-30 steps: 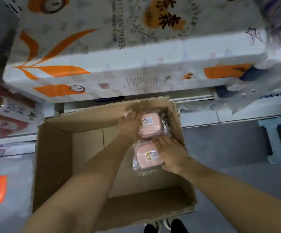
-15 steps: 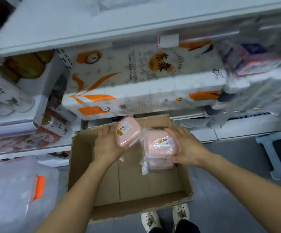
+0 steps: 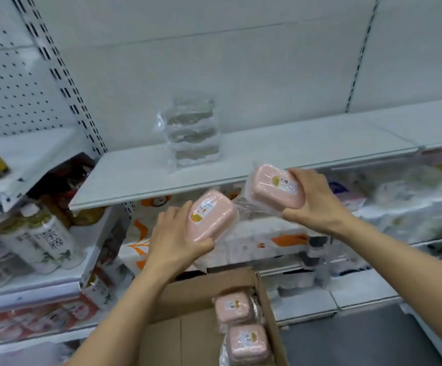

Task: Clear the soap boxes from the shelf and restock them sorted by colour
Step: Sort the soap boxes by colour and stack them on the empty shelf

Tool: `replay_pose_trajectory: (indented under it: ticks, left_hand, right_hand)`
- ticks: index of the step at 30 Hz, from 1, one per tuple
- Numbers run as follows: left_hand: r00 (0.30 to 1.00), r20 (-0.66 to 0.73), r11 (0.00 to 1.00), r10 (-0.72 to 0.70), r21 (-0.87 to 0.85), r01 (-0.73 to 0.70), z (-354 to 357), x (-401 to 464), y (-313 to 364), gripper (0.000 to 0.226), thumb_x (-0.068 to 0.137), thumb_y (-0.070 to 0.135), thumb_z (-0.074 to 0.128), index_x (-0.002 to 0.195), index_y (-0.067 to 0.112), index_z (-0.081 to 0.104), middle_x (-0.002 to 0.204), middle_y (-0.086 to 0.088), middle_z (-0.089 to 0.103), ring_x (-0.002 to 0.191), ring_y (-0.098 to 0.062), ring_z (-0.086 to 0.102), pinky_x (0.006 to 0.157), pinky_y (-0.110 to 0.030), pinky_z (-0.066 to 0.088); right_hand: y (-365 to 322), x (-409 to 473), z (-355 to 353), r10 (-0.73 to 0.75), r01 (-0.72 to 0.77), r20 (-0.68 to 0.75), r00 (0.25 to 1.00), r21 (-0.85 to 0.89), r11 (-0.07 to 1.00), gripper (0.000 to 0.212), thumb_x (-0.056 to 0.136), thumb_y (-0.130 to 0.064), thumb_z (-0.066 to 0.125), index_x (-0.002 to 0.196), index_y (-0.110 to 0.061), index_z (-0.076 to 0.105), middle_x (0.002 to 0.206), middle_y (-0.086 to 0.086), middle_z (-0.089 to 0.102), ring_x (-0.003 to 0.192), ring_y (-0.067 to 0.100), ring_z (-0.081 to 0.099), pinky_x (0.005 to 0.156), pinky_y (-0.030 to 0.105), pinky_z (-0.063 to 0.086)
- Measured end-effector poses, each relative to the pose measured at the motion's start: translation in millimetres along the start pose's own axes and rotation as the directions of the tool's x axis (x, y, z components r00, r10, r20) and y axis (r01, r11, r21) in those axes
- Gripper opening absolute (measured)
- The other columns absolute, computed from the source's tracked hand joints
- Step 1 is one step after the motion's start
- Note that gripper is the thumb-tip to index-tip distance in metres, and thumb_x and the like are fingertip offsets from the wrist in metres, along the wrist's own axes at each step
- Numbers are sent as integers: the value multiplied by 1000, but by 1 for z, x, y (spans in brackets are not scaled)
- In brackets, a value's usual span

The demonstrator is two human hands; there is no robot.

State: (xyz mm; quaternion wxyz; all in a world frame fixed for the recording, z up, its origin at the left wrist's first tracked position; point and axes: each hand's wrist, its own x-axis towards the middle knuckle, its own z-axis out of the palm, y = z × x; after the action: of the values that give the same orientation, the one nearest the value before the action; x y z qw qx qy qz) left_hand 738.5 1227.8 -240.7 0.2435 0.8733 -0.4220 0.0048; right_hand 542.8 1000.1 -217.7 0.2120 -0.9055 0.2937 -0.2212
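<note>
My left hand grips a pink soap box wrapped in clear plastic, just below the front edge of the white shelf. My right hand grips a second pink soap box at the shelf's front edge. A stack of grey-green soap boxes in clear wrap stands on the shelf, left of middle. Two more pink soap boxes lie in the open cardboard box below my arms.
White pump bottles stand on the lower left shelf. Kitchen paper packs with orange print fill the shelf under the white one. A perforated back panel and slotted upright stand at the left. Grey floor lies at the lower right.
Both hands have lifted a pink soap box each out of the cardboard box and up to the shelf's front edge. The view has tilted upward from the box to the shelf.
</note>
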Motion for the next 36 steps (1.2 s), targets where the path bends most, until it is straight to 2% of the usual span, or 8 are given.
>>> replay_pose_trajectory:
  ticks: [6,12,18,24,27,31,33,36]
  left_hand:
    - [997,-48,974,61,-214,-70,-19,52,65,84,58,50,69,135,28,44,113,13,47,110,-14,44,94,-32,42]
    - [996,-65,959,67,-270,-82,5,136,124,83,59,48,75,134,30,44,121,12,52,113,-14,50,94,-36,48]
    - [994,-72,941,-80,-335,51,34,212,165,74,54,48,71,123,30,52,108,14,60,97,-11,60,84,-38,54]
    - [964,-49,860,-261,-466,209,62,259,185,78,54,54,72,126,34,48,111,14,59,98,-8,61,87,-35,54]
    - [930,-46,801,-364,-525,288,69,273,194,80,55,54,71,128,32,46,111,13,60,97,-6,61,86,-31,52]
    - [877,2,646,-480,-676,355,75,288,206,72,51,56,73,114,27,54,106,8,64,94,-8,63,70,-24,45]
    - [841,5,610,-541,-686,397,79,295,215,73,45,64,70,107,28,58,112,2,61,104,-16,59,78,-30,49]
    - [810,-18,618,-586,-656,433,80,298,237,83,44,70,70,113,28,50,116,3,46,116,-19,43,92,-34,46]
  right_hand:
    - [30,77,-53,32,-31,-95,995,19,999,81,63,-32,74,133,-17,36,120,0,42,108,18,37,87,37,43]
    - [102,180,-75,74,-59,96,993,-158,986,79,69,-35,76,137,-18,39,122,3,46,107,19,36,84,33,39]
    - [161,274,-70,-13,25,222,975,-52,998,68,74,-39,77,131,-17,48,121,4,50,114,24,43,91,34,42]
    - [180,346,-64,-136,161,342,930,-48,986,22,66,-43,61,84,-36,51,92,-7,50,96,27,44,70,31,39]
    - [179,351,-62,-187,219,266,946,-97,971,45,79,-30,66,123,-26,56,129,-2,49,125,27,35,100,41,40]
    - [152,323,-71,-264,288,-117,957,309,907,26,90,-22,63,116,-24,62,113,-6,60,104,12,54,84,28,45]
    - [132,307,-78,-255,260,-83,963,523,812,18,91,-21,62,108,-25,65,100,-9,63,85,10,60,73,21,47]
    - [114,295,-84,-313,238,41,949,558,795,24,95,-32,59,118,-28,64,111,-12,62,86,5,61,71,15,48]
